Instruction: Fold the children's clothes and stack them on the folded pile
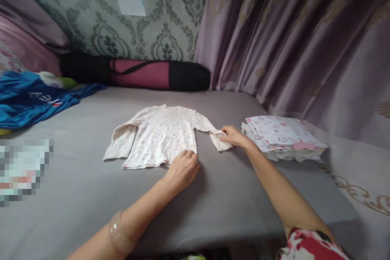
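Observation:
A small white long-sleeved shirt (166, 134) with a faint print lies spread on the grey sheet, its collar toward the wall. My left hand (183, 166) is closed on the shirt's lower right hem corner; its fingertips are partly hidden beneath the knuckles. With thumb and fingers, my right hand (233, 136) pinches the right sleeve close to its cuff. That sleeve stretches out to the right, while the left sleeve bends down beside the body of the shirt.
A stack of folded printed clothes (283, 134) sits at the right near the curtain (243, 28). Along the wall lies a long black and maroon bag (140, 74). Blue shiny fabric (39, 97) is heaped at the left, above a blurred-out item (22, 172) on the grey bed (91, 195).

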Demonstrator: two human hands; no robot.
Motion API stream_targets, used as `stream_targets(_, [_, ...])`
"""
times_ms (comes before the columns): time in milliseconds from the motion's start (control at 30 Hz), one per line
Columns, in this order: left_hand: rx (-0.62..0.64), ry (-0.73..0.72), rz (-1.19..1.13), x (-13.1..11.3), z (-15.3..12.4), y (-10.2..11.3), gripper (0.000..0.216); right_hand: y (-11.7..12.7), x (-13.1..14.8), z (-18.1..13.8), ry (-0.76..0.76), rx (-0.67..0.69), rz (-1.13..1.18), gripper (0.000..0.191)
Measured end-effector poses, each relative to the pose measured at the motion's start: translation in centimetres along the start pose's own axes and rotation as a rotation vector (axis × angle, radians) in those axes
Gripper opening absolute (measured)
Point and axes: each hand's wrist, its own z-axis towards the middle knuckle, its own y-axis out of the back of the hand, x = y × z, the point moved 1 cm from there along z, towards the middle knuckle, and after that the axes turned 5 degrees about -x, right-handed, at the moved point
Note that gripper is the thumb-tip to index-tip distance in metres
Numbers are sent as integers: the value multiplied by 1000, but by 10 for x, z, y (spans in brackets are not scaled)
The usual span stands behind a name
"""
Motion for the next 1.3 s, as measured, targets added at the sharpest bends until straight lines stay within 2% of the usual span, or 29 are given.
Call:
stream_targets(100, [-13,29,-16,-2,1,0,23,30,3,4,80,-218,-292,23])
stream_targets(167, [-80,70,-97,1,3,-3,25,44,3,5,142,-389,-498,31])
stream_targets(233, [-161,116,-201,6,3,-6,26,48,2,5,177,-459,-654,35])
stream_targets(300, [-201,139,-265,9,3,-10,26,40,-2,6,181,-366,-731,38])
stream_targets(400, [-196,97,-262,10,0,-15,17,23,-9,7,118,-135,-723,37])
stream_targets(500, [-203,41,-227,6,-4,-15,18,17,-8,14,15,-46,-680,29])
stream_targets(567, [-204,34,-206,4,-5,-15,20,19,-2,23,0,-51,-640,27])
stream_targets(667, [-178,26,-176,3,-5,-15,4,18,13,47,39,-76,-527,32])
stream_targets(700, [-175,18,-167,3,-5,-16,5,15,20,58,57,-80,-476,33])
stream_targets(867, [-215,-1,-172,5,-4,-19,20,-15,54,118,135,-114,-235,33])
stream_targets(1000, [-293,36,-287,9,-6,-22,20,-36,72,153,103,-131,-131,33])
stream_targets(1100, [-336,68,-377,10,-6,-21,18,-43,76,164,69,-131,-97,32])
stream_targets(1300, [-332,-53,-477,8,-4,-24,24,-49,75,163,121,-186,-60,28])
